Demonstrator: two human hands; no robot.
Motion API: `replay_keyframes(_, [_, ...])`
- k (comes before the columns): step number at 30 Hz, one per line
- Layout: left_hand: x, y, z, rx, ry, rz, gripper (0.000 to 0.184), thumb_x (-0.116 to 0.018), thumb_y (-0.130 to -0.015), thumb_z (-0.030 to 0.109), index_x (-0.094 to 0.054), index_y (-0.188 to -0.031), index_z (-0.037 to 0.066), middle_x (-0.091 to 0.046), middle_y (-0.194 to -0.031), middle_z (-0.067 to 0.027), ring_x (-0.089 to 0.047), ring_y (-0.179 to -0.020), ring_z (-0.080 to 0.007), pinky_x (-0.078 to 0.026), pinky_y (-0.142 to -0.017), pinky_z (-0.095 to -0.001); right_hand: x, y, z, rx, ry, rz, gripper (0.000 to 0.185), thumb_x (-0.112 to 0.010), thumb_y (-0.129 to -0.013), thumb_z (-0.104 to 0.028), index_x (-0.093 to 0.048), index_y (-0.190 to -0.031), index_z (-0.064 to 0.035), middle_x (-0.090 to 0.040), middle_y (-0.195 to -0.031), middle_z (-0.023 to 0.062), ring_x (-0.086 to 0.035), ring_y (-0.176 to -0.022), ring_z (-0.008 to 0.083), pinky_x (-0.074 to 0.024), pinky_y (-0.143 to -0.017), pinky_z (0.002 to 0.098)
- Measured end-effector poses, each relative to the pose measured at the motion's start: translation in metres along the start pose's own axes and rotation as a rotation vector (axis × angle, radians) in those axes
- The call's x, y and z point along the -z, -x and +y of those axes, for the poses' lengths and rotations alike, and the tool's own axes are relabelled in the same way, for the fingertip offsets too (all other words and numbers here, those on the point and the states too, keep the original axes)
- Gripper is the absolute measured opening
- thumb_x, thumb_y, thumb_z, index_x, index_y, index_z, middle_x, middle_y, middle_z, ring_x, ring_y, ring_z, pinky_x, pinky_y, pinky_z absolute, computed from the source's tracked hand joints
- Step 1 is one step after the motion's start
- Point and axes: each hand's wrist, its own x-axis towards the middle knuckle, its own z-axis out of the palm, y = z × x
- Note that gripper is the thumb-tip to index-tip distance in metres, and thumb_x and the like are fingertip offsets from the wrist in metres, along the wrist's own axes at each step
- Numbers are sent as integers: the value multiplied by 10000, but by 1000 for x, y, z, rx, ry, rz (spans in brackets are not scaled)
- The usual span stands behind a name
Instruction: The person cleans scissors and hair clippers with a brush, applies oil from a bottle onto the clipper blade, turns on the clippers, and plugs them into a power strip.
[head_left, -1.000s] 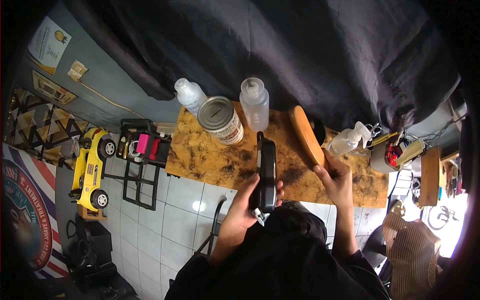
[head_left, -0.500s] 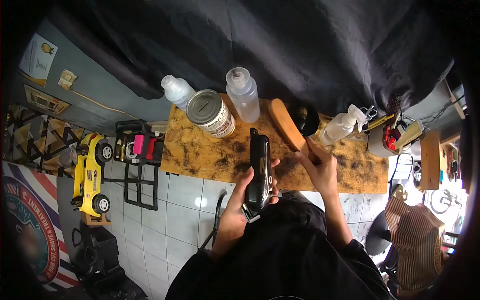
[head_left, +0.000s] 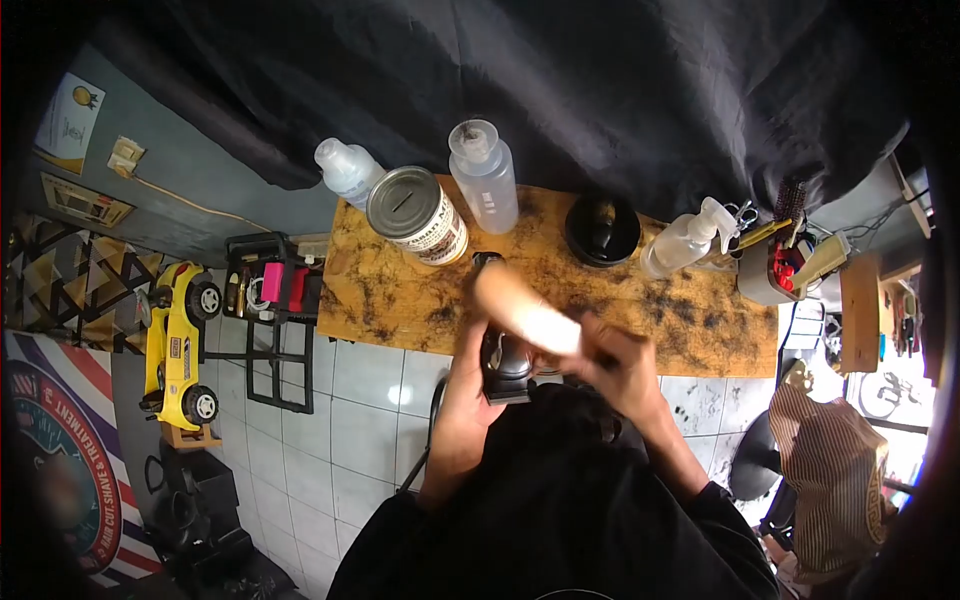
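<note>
My left hand (head_left: 468, 376) is closed round a black hair clipper (head_left: 507, 366), held upright in front of my body above the table's front edge. My right hand (head_left: 625, 370) grips a wooden-backed brush (head_left: 525, 312), smeared by motion. The brush lies across the upper part of the clipper and hides some of it. Behind them on the stained wooden table (head_left: 365, 290) are a tin can (head_left: 418, 215), a clear bottle (head_left: 485, 178) and a black bowl (head_left: 602, 230) with a dark object in it.
A whitish bottle (head_left: 348, 172) is at the back left. To the right are a spray bottle (head_left: 685, 240) and a container (head_left: 765, 272) of combs and brushes. A yellow toy car (head_left: 182, 345) and a black rack (head_left: 280, 365) are left of the table.
The brush has swung left from beside the bowl onto the clipper, along with my right hand. The bowl is now fully uncovered. My left hand still holds the clipper.
</note>
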Motion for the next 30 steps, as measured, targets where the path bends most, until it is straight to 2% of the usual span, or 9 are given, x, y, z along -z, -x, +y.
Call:
replay_keyframes(2, [-13,5,1,36,128,60,532,-480,-941,447,-489,-1255,18,-628,-957,-108,-617,-806,-199,-503,-639,-342,5,-14,-6,42,273,164,475,-810,-706,-173,-641,-1088,53,-660,-777,168,-655,-652,214,-508,-586,304])
replay_keyframes(4, [-7,3,1,41,160,-12,510,-481,-940,450,-511,-1209,18,-626,-960,-110,-616,-828,-201,-520,-680,-354,11,-14,0,28,286,159,487,-810,-714,-182,-634,-1089,74,-657,-765,165,-646,-653,177,-505,-577,300])
replay_keyframes(6, [-3,1,-2,-34,115,84,518,-480,-941,452,-506,-1218,14,-626,-991,-114,-620,-889,-203,-533,-743,-368,13,-7,-8,-151,135,94,506,-821,-701,-193,-632,-1082,83,-659,-769,169,-647,-661,165,-506,-576,305])
replay_keyframes(8, [-9,-1,0,-138,26,156,500,-511,-930,461,-510,-1234,64,-615,-1080,-106,-611,-988,-210,-530,-829,-374,12,1,-13,131,85,37,496,-823,-695,-211,-643,-1069,60,-669,-808,155,-659,-676,191,-509,-599,313])
replay_keyframes(9, [13,-10,-10,-150,42,37,480,-511,-930,457,-509,-1220,75,-598,-1128,-117,-610,-1003,-231,-527,-842,-370,10,4,-20,187,64,-38,487,-825,-688,-216,-650,-1064,40,-672,-833,148,-664,-699,214,-515,-623,320])
replay_keyframes(13, [19,-23,-6,8,302,-94,375,-518,-938,411,-522,-1149,100,-602,-1012,-120,-618,-930,-290,-555,-720,-434,-6,11,-21,332,182,-199,461,-830,-666,-240,-671,-1039,-20,-668,-851,142,-672,-761,274,-536,-698,356])
replay_keyframes(18, [-2,-6,5,-132,180,186,403,-514,-936,444,-553,-1093,75,-605,-918,-107,-628,-887,-255,-540,-763,-418,6,15,16,54,239,71,496,-827,-676,-201,-645,-1053,65,-663,-834,197,-687,-718,280,-550,-634,338])
replay_keyframes(23, [0,-13,2,-126,291,127,395,-502,-938,450,-562,-1054,77,-604,-935,-108,-619,-895,-262,-533,-788,-397,8,11,0,44,205,173,510,-834,-677,-193,-637,-1061,78,-667,-842,207,-687,-724,285,-547,-649,335])
replay_keyframes(30, [3,-22,-5,-116,314,-10,390,-450,-962,447,-524,-1086,86,-607,-943,-89,-609,-921,-248,-539,-772,-361,-9,11,-19,333,197,-126,478,-844,-642,-226,-666,-1010,22,-666,-875,170,-672,-755,287,-542,-669,369])
